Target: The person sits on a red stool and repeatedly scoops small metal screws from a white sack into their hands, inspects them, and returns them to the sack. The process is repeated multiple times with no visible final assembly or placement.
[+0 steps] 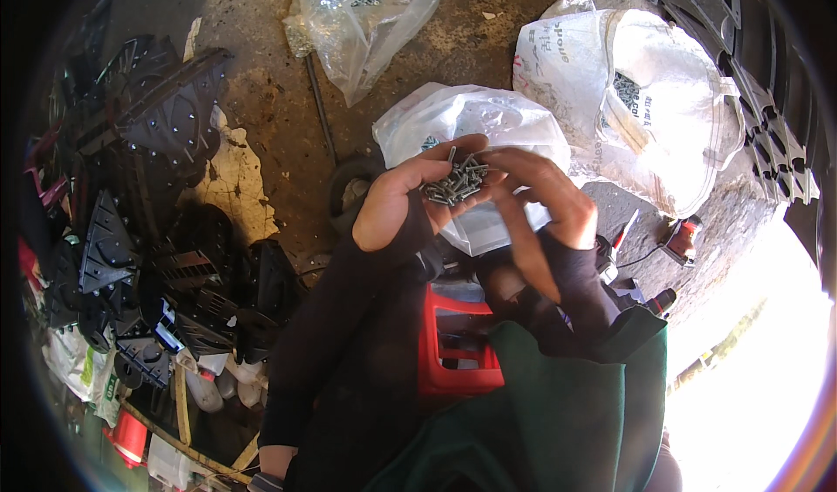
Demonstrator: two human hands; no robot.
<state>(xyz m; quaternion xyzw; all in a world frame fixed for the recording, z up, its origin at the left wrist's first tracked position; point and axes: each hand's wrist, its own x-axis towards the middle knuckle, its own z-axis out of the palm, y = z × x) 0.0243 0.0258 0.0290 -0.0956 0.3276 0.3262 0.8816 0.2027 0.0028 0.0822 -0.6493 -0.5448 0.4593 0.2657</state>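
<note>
A heap of small grey metal screws lies in the cupped palm of my left hand, its fingers curled up around them. My right hand reaches in from the right. Its thumb and forefinger come together at the right edge of the heap, slightly smeared by motion; what is between the fingertips is hidden. Below and behind both hands stands an open white plastic bag, with a few blue-grey bits showing inside.
A white woven sack with small metal parts stands at the back right. Farther back lies a clear plastic bag. Black plastic parts pile up on the left. A red crate is between my legs, a red-handled tool to the right.
</note>
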